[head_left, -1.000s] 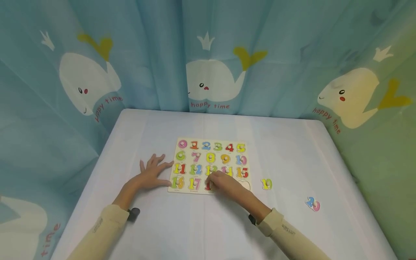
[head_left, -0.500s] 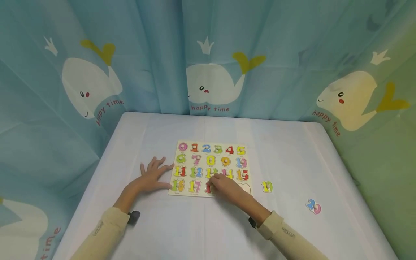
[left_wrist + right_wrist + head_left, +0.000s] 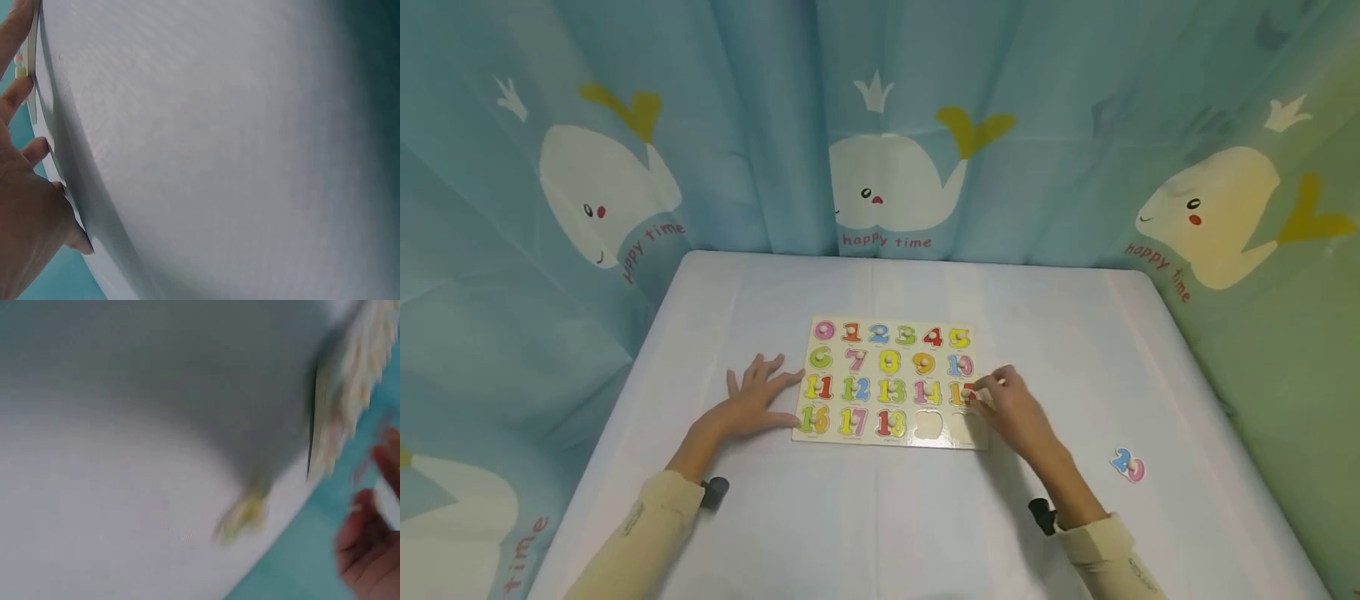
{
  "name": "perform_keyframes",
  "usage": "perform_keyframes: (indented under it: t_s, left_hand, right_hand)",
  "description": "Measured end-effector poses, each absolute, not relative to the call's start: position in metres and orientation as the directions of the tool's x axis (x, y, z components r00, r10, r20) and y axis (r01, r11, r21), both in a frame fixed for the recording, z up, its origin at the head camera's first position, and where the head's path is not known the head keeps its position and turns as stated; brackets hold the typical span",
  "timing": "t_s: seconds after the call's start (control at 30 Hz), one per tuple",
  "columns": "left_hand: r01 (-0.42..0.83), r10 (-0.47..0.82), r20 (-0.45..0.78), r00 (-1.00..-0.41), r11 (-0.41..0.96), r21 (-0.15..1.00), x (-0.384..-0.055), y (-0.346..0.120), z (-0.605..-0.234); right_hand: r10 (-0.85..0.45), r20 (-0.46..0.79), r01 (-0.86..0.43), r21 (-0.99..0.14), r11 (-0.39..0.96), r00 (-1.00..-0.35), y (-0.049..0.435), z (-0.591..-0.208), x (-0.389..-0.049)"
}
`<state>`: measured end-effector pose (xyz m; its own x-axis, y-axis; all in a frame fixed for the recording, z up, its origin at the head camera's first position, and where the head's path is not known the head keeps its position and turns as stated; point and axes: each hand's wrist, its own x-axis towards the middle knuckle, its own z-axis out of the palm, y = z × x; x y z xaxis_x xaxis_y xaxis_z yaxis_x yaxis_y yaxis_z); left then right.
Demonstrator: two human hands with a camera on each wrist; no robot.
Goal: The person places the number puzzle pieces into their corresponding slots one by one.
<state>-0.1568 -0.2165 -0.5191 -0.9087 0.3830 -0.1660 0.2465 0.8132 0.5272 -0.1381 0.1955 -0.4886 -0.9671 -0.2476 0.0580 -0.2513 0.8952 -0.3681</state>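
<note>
A wooden number puzzle board (image 3: 906,433) lies on the white table, knobbed pieces 0 to 18 in their slots and two bare slots at the bottom right. My left hand (image 3: 751,408) has its fingers spread, with thumb and index finger at the board's left edge. Over the right edge hovers my right hand (image 3: 1021,421), thumb and fingers apart and nothing between them. In the right wrist view a blurred yellow-green piece (image 3: 244,515) lies on the table, apart from that hand; the hand hides it in the head view. The number 20 piece (image 3: 1127,466) lies farther right.
The white table (image 3: 850,525) reaches back to a blue curtain (image 3: 760,150) with printed whales. A greener curtain stretch (image 3: 1285,375) hangs at the right. Each wrist wears a small black camera, such as the left one (image 3: 715,493).
My right hand has let go of the 18 piece, which sits in its slot, and moved right to the board's edge. The left hand stays at the left edge.
</note>
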Motion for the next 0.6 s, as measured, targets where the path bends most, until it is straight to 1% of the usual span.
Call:
perform_keyframes:
  t_s: [0.03,0.1,0.17,0.2,0.27,0.47,0.6]
  left_hand:
    - [0.244,0.381,-0.168,-0.909,0.813,0.529,-0.156,-0.217,-0.519]
    - [0.238,0.379,-0.172,-0.909,0.812,0.533,-0.155,-0.215,-0.518]
    - [0.236,0.376,-0.173,-0.910,0.815,0.530,-0.155,-0.216,-0.517]
    - [0.233,0.375,-0.176,-0.910,0.815,0.531,-0.155,-0.216,-0.517]
    - [0.230,0.372,-0.180,-0.911,0.818,0.527,-0.155,-0.217,-0.518]
    - [0.238,0.379,-0.173,-0.909,0.813,0.532,-0.158,-0.217,-0.520]
    - [0.241,0.384,-0.174,-0.907,0.812,0.532,-0.159,-0.216,-0.519]
  right_hand:
    - [-0.197,0.004,-0.184,-0.367,0.912,-0.980,0.206,-0.485,-0.137]
    - [-0.125,-0.115,-0.079,-0.343,0.936,-0.985,0.226,-0.481,-0.134]
    - [-0.103,-0.209,-0.026,-0.340,0.940,-0.972,0.238,-0.481,-0.133]
    - [-0.105,-0.234,-0.019,-0.345,0.939,-0.967,0.242,-0.482,-0.132]
    - [-0.117,-0.241,-0.024,-0.357,0.934,-0.963,0.247,-0.487,-0.130]
    - [-0.087,-0.215,0.003,-0.386,0.923,-0.973,0.242,-0.488,-0.132]
    - [-0.154,-0.199,-0.048,-0.455,0.889,-0.968,0.225,-0.487,-0.135]
